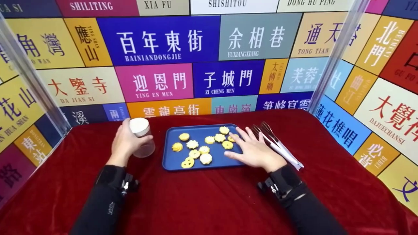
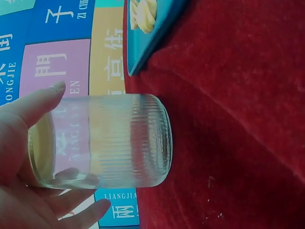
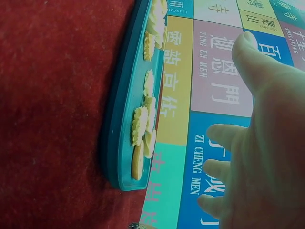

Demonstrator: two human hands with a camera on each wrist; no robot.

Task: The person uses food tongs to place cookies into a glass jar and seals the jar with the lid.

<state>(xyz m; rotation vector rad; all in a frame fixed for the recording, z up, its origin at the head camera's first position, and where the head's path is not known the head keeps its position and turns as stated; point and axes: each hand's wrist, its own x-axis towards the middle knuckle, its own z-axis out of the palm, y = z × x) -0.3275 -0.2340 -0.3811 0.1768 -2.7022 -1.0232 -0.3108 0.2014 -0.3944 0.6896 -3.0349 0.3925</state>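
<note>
My left hand (image 1: 124,140) grips a clear glass jar (image 1: 144,149) near its white round top (image 1: 139,126), left of the blue tray (image 1: 169,163). In the left wrist view the jar (image 2: 112,140) has ribbed sides and nothing inside. The thumb lies along one side of it and the fingers along the other. My right hand (image 1: 253,148) is spread over the tray's right end, fingers extended and holding nothing. It partly hides a cookie there. Several yellow cookies (image 1: 205,159) lie scattered on the tray, some round, some swirled, one pretzel-shaped.
Tongs (image 1: 283,151) with white handles and brown tips lie just right of the tray, partly behind the right hand. A dark red cloth (image 1: 202,199) covers the table. Panels with coloured sign lettering (image 1: 156,42) stand behind and at both sides.
</note>
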